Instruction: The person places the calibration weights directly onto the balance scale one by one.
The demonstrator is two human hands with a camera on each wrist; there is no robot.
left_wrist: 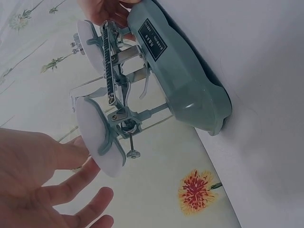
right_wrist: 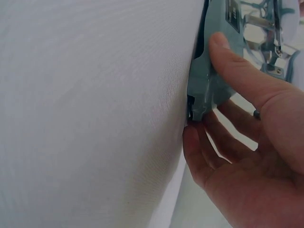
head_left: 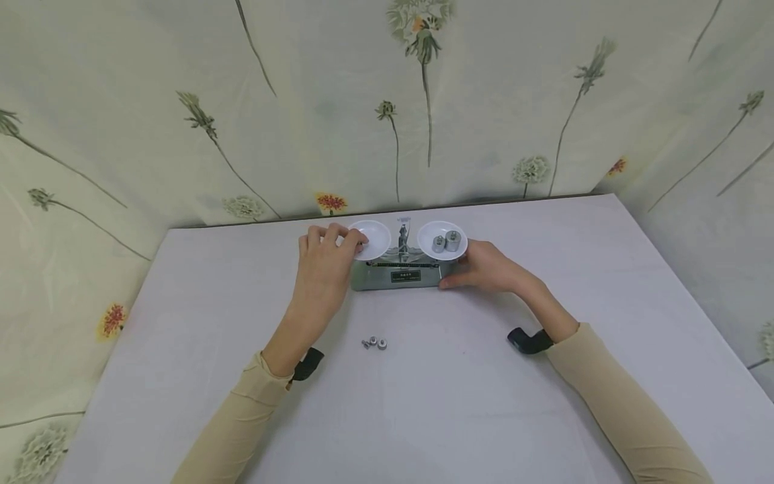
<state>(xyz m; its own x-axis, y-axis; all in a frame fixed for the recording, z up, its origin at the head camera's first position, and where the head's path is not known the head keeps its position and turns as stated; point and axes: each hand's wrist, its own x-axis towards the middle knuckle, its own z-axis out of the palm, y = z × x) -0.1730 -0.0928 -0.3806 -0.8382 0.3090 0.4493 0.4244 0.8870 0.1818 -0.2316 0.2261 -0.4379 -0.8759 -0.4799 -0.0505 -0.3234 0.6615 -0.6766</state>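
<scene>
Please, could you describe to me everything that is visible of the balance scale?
The balance scale stands upright on the white tabletop, near its far edge. Its grey-green base, apparently painted metal, bears a dark label. Above it are a graduated beam, metal-looking arms and two white, plastic-looking pans. The right pan holds two metal weights. The right hand grips the base's right end; the left hand has its fingers at the left pan's rim, contact unclear.

The balance bears two weights on its right pan.
</scene>
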